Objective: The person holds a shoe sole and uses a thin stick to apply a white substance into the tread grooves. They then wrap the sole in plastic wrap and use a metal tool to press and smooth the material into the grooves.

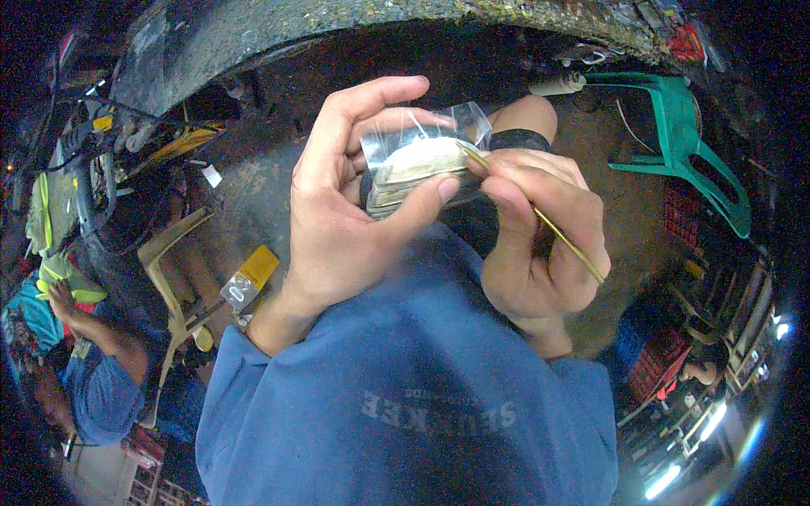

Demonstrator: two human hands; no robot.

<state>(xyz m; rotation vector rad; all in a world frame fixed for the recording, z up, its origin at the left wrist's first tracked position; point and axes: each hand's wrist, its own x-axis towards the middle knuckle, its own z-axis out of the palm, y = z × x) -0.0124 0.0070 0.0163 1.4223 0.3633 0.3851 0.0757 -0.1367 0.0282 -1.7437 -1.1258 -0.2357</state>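
Observation:
My left hand (333,211) is closed around a small clear plastic bag (384,148), with the thumb along its near edge and fingers behind it. Inside sits a stack of flat, layered pieces (409,175), pale on top and darker at the sides; their kind is unclear. My right hand (544,240) pinches a slender gold-coloured rod-like tool (561,232), slanting back across the palm. Its silvery tip (466,148) meets the bag's right side, but whether it is inside or only touching I cannot tell. Both hands are raised in front of my blue shirt.
At the far side runs a worn, speckled bench edge (405,44). A green plastic chair (675,126) stands at the right, above red crates (662,363). On the left are a beige chair frame (164,287), a yellow-and-grey packet (251,278) and another person in blue (105,388).

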